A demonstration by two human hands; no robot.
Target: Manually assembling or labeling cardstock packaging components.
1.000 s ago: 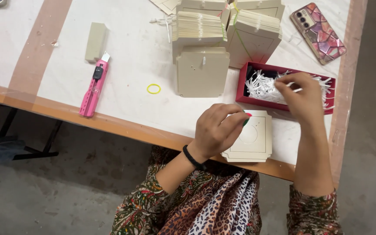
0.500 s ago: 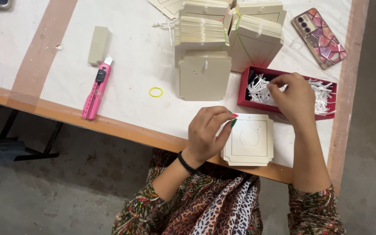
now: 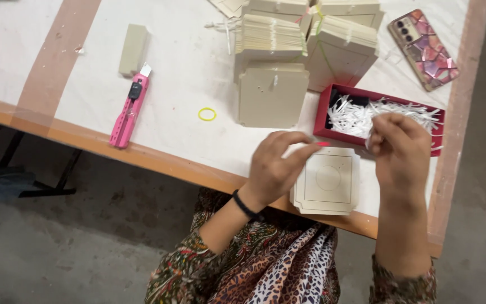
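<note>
Left hand pinches a red pin over the card stack; right hand closes on white strings from the red box; bundles done.

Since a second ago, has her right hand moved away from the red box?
Yes. The right hand has pulled back from over the white strips inside the red box to its near edge, toward the person.
</note>
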